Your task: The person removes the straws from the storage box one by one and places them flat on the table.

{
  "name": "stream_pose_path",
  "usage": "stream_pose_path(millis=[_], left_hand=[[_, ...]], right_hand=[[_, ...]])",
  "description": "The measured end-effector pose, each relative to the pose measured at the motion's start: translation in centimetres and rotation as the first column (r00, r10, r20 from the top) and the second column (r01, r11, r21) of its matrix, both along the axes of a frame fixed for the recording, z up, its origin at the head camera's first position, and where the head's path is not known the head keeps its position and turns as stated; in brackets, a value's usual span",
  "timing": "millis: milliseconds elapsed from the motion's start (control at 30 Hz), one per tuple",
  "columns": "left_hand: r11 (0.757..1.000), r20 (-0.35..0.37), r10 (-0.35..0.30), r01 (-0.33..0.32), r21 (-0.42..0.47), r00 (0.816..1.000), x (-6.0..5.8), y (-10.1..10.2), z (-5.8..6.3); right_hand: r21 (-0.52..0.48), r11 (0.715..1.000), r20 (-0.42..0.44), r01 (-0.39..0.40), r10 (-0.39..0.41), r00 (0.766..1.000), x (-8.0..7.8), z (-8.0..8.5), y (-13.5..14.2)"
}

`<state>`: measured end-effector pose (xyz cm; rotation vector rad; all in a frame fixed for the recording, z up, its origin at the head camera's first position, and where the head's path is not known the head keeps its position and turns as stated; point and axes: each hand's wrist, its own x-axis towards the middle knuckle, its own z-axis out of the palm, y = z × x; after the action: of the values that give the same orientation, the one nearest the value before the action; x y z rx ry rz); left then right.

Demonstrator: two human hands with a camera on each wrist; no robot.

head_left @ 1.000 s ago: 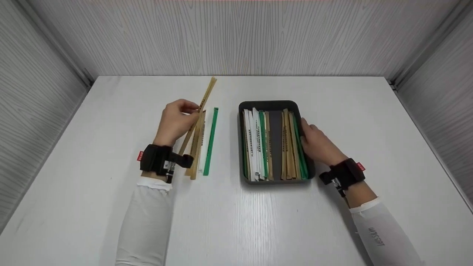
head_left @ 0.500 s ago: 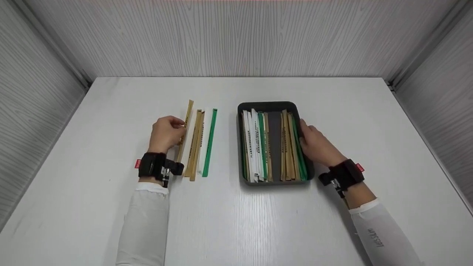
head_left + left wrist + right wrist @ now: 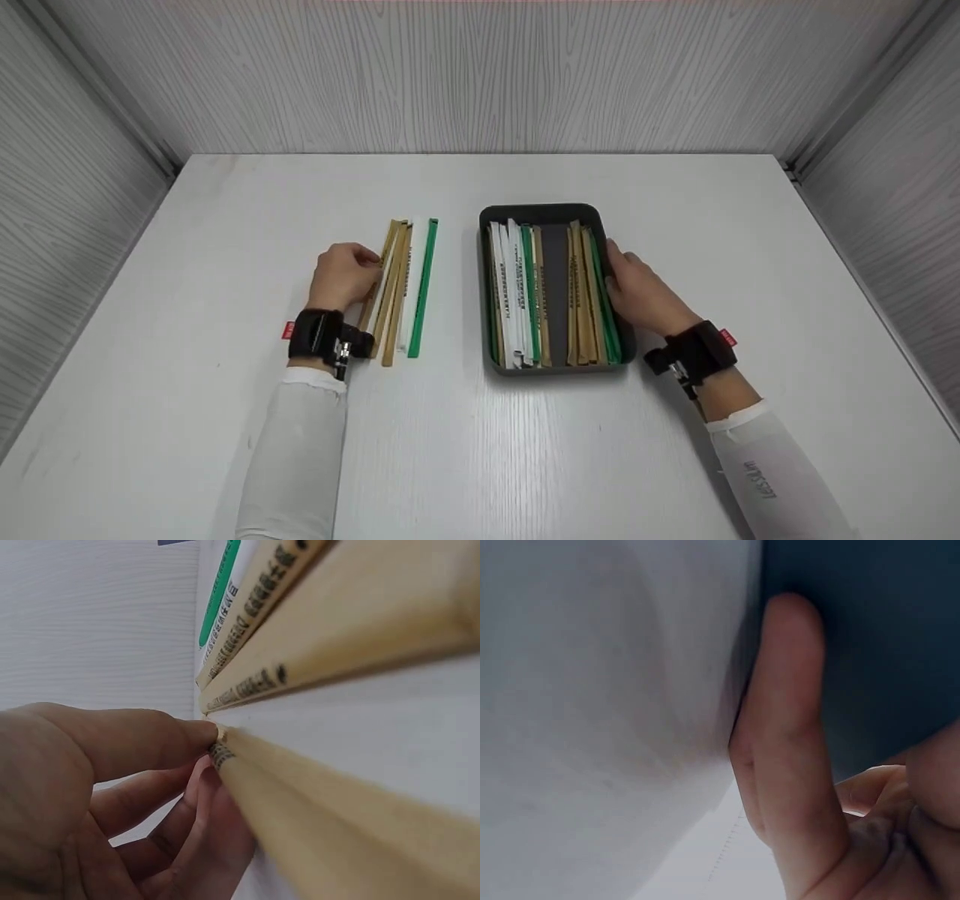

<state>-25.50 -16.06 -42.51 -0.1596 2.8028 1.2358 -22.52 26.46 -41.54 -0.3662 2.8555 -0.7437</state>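
Observation:
My left hand [image 3: 343,276] pinches a brown paper-wrapped straw [image 3: 289,817] between thumb and fingertips, at the left end of a row of straws on the table. Beside it lie more brown straws [image 3: 397,300], a white one [image 3: 412,300] and a green one [image 3: 426,289], roughly side by side. Dark print shows on the brown wrappers. My right hand [image 3: 646,292] rests against the right outer wall of a dark grey tray [image 3: 555,371]; in the right wrist view a finger [image 3: 791,690] lies straight along that wall.
Inside the tray, white, green and brown wrapped straws [image 3: 517,300] fill the left side. Brown and green straws [image 3: 589,300] line its right side, with a bare strip between. Wood-grain panels [image 3: 480,75] enclose the white table [image 3: 540,450] at the back and sides.
My left hand first carries the brown straw left and toward me, then shifts slightly right, laying it against the row. It was raised and tilted before. My right hand stays at the tray.

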Motion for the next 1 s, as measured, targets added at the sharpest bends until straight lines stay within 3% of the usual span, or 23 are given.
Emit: stream_pose_path(millis=[200,567,700,800,1000], left_hand=[[1.000,0.012,0.003,-0.003,0.029,1.000,0.0,0.3,0.0],[1.000,0.011,0.005,-0.004,-0.016,1.000,0.4,0.3,0.8],[0.999,-0.080,0.019,-0.023,-0.048,0.997,0.7,1.1,2.1],[0.999,-0.164,0.001,-0.009,-0.048,0.987,1.1,2.9,3.6],[0.983,-0.268,-0.149,0.113,-0.145,0.952,1.4,9.1,7.1]], right_hand=[[-0.011,1.000,0.002,0.007,-0.007,1.000,-0.1,0.0,0.0],[-0.019,1.000,0.002,-0.001,0.001,1.000,-0.1,-0.1,0.1],[-0.015,1.000,-0.009,-0.022,0.022,1.000,0.0,-0.1,0.0],[-0.006,0.999,-0.028,-0.038,0.038,0.999,0.0,-0.1,0.0],[-0.014,1.000,-0.014,-0.011,0.011,1.000,-0.1,-0.2,0.1]])
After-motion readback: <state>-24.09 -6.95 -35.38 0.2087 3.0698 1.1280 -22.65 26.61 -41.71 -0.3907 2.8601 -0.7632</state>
